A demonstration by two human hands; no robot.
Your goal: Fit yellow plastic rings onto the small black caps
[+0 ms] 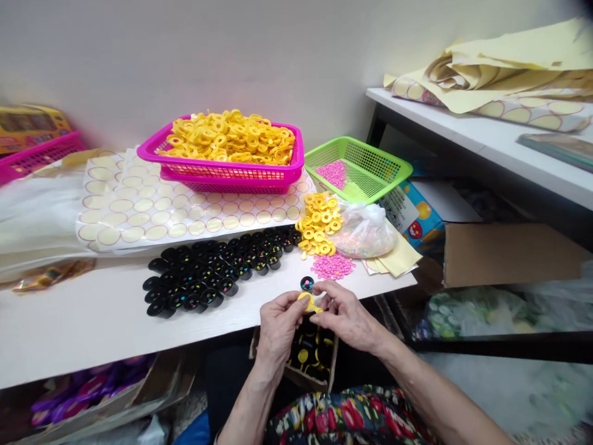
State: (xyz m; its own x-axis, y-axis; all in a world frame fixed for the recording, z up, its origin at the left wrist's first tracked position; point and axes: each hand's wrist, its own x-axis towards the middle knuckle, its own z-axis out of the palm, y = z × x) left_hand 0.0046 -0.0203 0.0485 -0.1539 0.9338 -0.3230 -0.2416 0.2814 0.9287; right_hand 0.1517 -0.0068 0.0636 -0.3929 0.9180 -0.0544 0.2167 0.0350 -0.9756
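Note:
My left hand (pixel 281 321) pinches a yellow plastic ring with a short tab (pixel 311 303) between thumb and fingers, above the table's front edge. The fingers of my right hand (pixel 345 314) close around the tab end of that same piece. Just beyond my fingertips stands a small black cup (pixel 306 283) with coloured bits inside. Behind it lie a heap of pink beads (pixel 333 266) and a pile of yellow rings (pixel 319 222). Rows of similar black cups (pixel 199 272) stand to the left, several with coloured bits in them.
A pink basket (pixel 227 176) full of yellow rings sits on sticker sheets (pixel 125 213). A green basket (pixel 393 176) holds pink beads. Beside the yellow pile rests a plastic bag (pixel 365 232). Below my hands, a cardboard box (pixel 308 378) contains black and yellow pieces. A white shelf (pixel 467 139) stands right.

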